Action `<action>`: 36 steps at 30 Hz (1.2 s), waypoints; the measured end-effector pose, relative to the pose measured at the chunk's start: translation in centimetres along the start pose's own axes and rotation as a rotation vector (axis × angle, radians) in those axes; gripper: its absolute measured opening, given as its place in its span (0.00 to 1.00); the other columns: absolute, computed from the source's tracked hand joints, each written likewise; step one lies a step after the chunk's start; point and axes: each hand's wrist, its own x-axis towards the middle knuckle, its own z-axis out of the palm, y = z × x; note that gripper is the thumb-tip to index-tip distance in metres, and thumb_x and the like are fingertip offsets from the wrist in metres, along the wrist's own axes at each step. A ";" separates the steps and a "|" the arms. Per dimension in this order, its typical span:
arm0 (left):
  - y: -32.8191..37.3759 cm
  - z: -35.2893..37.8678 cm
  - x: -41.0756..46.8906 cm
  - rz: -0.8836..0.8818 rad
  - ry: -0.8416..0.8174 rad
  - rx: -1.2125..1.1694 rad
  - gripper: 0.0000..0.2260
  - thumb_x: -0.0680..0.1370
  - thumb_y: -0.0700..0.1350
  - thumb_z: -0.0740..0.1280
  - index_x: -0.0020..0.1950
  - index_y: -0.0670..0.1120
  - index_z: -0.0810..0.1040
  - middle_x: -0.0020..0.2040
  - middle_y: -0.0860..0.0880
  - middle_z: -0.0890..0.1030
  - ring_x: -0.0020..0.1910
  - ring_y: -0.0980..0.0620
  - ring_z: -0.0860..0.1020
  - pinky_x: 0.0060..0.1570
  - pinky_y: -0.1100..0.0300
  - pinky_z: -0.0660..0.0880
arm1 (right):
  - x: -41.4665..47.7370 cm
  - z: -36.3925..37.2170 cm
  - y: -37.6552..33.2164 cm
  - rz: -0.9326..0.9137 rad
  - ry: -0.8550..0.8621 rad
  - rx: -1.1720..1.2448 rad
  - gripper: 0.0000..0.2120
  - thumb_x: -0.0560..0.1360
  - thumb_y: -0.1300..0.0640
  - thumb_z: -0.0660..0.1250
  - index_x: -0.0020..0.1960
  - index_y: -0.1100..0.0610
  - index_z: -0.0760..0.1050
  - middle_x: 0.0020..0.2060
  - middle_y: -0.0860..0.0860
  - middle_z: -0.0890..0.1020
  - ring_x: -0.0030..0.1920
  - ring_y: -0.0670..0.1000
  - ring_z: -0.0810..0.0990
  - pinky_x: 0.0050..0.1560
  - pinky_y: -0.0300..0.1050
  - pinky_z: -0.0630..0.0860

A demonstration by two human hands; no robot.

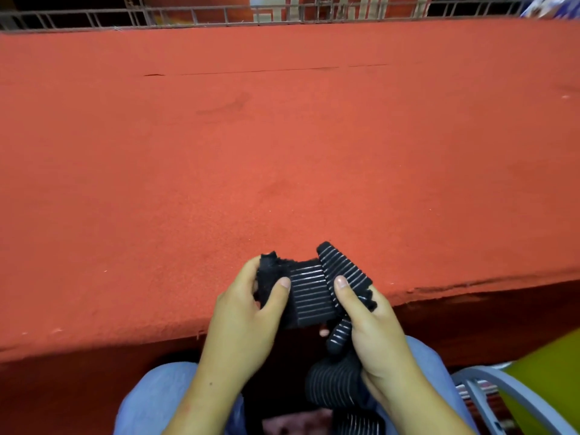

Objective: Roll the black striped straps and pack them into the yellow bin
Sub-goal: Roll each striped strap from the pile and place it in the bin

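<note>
A black strap with thin white stripes (309, 296) is held over the near edge of the red table (282, 136). My left hand (248, 312) pinches its fuzzy black end, thumb on top. My right hand (370, 328) grips the strap a little further along, thumb pressing on the stripes. The rest of the strap hangs down between my knees, with more striped strap (329, 384) bunched in my lap. A yellow bin (546, 381) shows at the lower right, only partly in view.
The red felt-like table top stretches far ahead. A metal grid fence (219, 14) runs along its far edge. A grey chair arm (502, 390) curves between my right knee and the yellow bin.
</note>
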 end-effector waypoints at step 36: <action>1.4 -1.1 -0.9 -0.102 -0.164 -0.427 0.11 0.75 0.54 0.71 0.55 0.54 0.85 0.44 0.53 0.83 0.42 0.52 0.78 0.44 0.52 0.76 | -1.5 -0.3 -2.4 -0.322 -0.260 -0.593 0.07 0.77 0.56 0.74 0.49 0.45 0.79 0.34 0.43 0.82 0.34 0.41 0.78 0.39 0.37 0.75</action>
